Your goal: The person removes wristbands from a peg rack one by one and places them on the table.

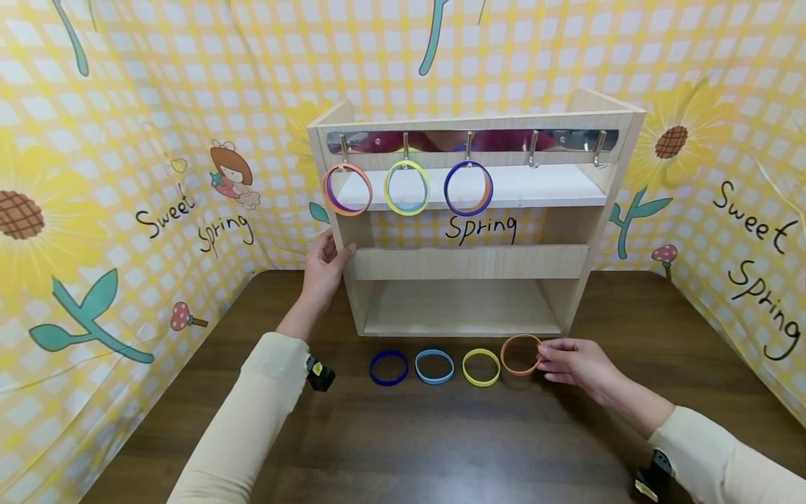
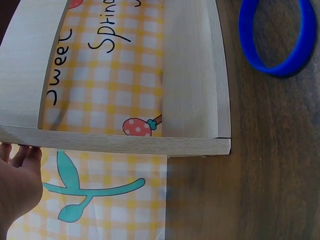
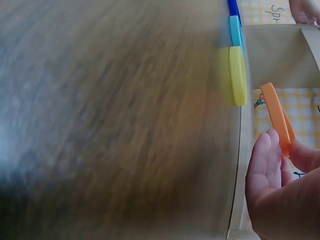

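My right hand [image 1: 579, 365] pinches an orange silicone wristband [image 3: 278, 117] between thumb and fingers, raised a little off the table. Left of it, in a row on the table, lie a yellow wristband [image 1: 481, 368], a light blue wristband [image 1: 434, 367] and a dark blue wristband [image 1: 388, 368]. My left hand [image 1: 324, 269] grips the left side panel of a wooden shelf rack [image 1: 469, 262], thumb at the front edge. In the left wrist view, the fingers [image 2: 31, 157] meet the panel from outside, their tips partly hidden.
Wristband pairs hang on three hooks: orange with purple [image 1: 348, 190], yellow-green with light blue [image 1: 406, 187], dark blue with orange [image 1: 469, 187]. Two hooks at the right, a fourth hook [image 1: 534, 149] and a fifth hook [image 1: 599, 148], are bare. Yellow checked cloth [image 1: 189, 70] surrounds the dark wooden table [image 1: 441, 441].
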A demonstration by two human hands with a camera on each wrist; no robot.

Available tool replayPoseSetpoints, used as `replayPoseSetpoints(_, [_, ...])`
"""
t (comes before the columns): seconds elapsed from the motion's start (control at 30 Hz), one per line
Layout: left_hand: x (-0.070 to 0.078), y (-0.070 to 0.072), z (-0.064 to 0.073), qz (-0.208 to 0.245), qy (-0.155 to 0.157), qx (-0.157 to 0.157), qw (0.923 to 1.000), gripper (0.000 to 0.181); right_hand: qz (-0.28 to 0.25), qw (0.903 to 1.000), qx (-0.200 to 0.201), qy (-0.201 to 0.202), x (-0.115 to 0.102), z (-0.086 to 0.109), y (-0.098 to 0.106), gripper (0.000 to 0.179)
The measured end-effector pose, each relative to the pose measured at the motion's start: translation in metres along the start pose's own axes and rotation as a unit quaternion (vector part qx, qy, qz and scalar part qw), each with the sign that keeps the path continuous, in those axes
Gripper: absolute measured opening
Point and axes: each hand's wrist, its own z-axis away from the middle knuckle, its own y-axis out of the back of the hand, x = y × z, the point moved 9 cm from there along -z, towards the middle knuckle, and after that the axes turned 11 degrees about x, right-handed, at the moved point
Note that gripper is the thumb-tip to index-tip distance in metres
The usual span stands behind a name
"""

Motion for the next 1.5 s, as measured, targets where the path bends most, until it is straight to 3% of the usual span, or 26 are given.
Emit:
replayPoseSetpoints(0.4, [0.001,-0.002,-0.001,-0.005,0.003,-0.002,1.0000,0.050,0.046,0.9988,0.014,-0.011,0.010,-0.003,0.007,0.037])
replayPoseSetpoints(0.6, [-0.014,0.003,-0.012,0.004,-0.014,0.000,0.9999,0.048,0.062,0.9980,0.001,-0.010,0.011,-0.004,0.007,0.041])
replayPoseSetpoints(0.8, [-0.021,0.006,-0.013,0.000,-0.020,0.006,0.9998,0.049,0.082,0.9965,0.005,-0.015,0.016,-0.002,0.007,0.039])
replayPoseSetpoints(1.5, [-0.023,0.006,-0.013,0.006,-0.021,0.009,0.9997,0.047,0.139,0.9895,0.036,0.011,0.016,-0.001,0.011,0.035])
